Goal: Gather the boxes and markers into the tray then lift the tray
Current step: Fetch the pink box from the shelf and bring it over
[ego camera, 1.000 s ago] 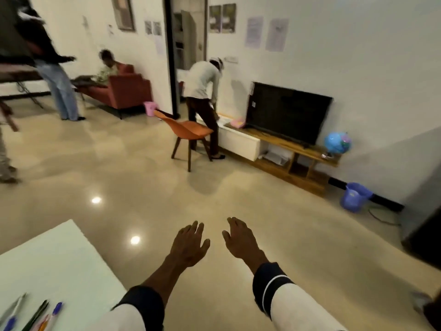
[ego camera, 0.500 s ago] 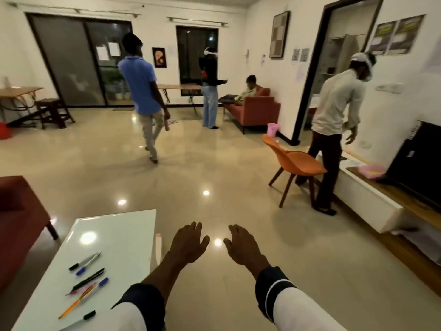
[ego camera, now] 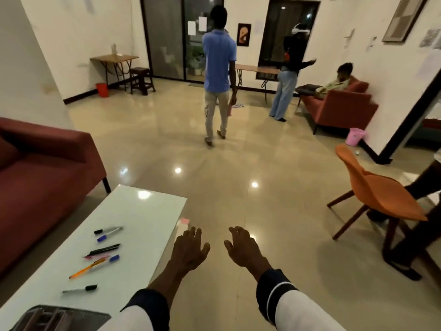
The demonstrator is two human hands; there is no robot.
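Both hands hover empty over the floor, fingers spread wide: the left hand (ego camera: 191, 249) at the near edge of the white tabletop (ego camera: 148, 211), the right hand (ego camera: 241, 249) clear of it over the tiles. The markers (ego camera: 102, 254) lie scattered on the tabletop to the left of both hands, so the left hand is nearer; most of them run with their long axes roughly across the tabletop's length, from lower left to upper right. The tray (ego camera: 59, 317), dark and slatted, shows only at the bottom edge, nearer the wearer than the markers. A pale box (ego camera: 183, 226) with a pink end sits at the tabletop's right edge, just beyond the left fingertips. The tabletop is glossy and reflects the ceiling lights; a red sofa (ego camera: 40, 177) stands beside it, an orange chair (ego camera: 381, 197) to the right, and other people stand or sit across the tiled room.
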